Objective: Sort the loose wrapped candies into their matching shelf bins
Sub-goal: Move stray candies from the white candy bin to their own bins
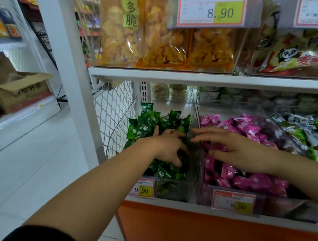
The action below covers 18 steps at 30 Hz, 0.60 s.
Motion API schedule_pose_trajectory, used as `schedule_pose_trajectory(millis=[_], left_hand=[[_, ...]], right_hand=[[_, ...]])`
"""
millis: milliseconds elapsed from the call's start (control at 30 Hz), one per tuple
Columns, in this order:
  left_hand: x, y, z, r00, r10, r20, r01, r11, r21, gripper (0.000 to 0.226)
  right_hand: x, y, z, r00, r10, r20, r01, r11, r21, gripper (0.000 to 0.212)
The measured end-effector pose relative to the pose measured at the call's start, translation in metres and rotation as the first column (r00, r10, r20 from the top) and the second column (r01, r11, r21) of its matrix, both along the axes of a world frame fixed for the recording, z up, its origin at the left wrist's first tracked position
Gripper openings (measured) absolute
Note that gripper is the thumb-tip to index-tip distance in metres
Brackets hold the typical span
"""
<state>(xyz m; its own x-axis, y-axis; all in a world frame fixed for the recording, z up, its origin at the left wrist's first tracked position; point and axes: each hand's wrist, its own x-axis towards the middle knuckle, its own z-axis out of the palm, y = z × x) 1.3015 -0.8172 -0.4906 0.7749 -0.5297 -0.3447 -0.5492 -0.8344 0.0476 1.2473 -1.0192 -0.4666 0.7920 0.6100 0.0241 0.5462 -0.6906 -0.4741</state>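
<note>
Fingers of the left hand (166,145) are spread into the green candies (151,120) beneath; those of the right hand (241,146) are held straight and apart over the pink candies (246,127), nothing gripped.

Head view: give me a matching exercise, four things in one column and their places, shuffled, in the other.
Things
1. green wrapped candies
2. pink wrapped candies
3. yellow snack bags
4. cardboard box

Places
A. upper shelf, by the 8.90 price tag
B. bin under the right hand
C. low shelf at far left
D. bin under the left hand

Pairs: 1-D, 2-B, 3-A, 4-C.
</note>
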Motion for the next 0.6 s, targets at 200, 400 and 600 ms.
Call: schedule_pose_trajectory(millis=[200,400,600], left_hand=[[0.014,0.006,0.001,0.99,-0.037,0.14,0.023,0.995,0.097,0.049],[0.022,0.016,0.001,0.973,-0.022,0.231,0.019,1.0,0.014,0.04],[0.023,0.022,0.006,0.959,-0.042,0.28,0.04,0.999,0.013,0.041]], right_hand=[[0.0,-0.001,0.003,1.0,0.009,-0.01,-0.009,1.0,-0.024,0.049],[-0.002,0.001,0.004,1.0,0.019,-0.003,-0.019,0.999,-0.027,0.05],[-0.002,0.002,0.005,1.0,0.03,0.004,-0.03,0.999,-0.026,0.05]])
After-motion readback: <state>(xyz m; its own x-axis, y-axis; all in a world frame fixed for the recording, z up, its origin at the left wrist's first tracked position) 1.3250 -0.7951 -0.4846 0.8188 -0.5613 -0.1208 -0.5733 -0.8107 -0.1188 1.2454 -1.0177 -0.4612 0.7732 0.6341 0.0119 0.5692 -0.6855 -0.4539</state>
